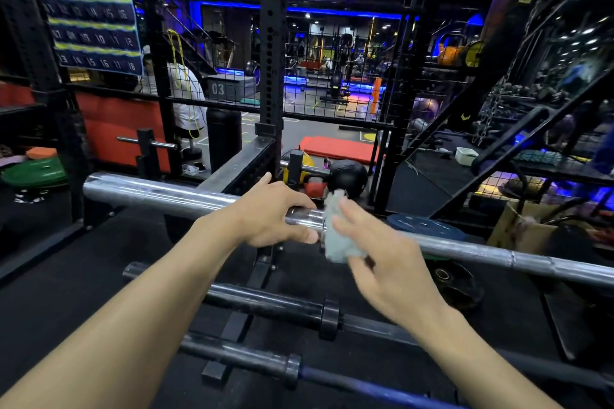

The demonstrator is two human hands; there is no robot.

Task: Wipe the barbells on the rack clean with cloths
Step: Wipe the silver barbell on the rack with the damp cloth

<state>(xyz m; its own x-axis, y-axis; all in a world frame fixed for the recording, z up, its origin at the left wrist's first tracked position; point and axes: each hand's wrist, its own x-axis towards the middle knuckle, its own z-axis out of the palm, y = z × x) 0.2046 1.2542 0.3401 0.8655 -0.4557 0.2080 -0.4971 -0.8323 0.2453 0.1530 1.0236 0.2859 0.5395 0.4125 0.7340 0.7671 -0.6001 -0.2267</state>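
Note:
A silver barbell (159,192) lies across the top of the rack, running from upper left to lower right. My left hand (272,214) grips its sleeve near the collar, fingers curled over the bar. My right hand (382,256) holds a crumpled pale cloth (339,236) against the bar just right of the collar. Two darker barbells sit lower on the rack: a black one (265,302) and one with a blue shaft (358,387).
A black rack upright (272,43) stands behind the bar. Kettlebells and a black ball (347,176) lie on the floor beyond, next to a red mat (335,148). Weight plates (422,226) rest at right; a green plate (33,173) lies at left. A person stands behind the mesh.

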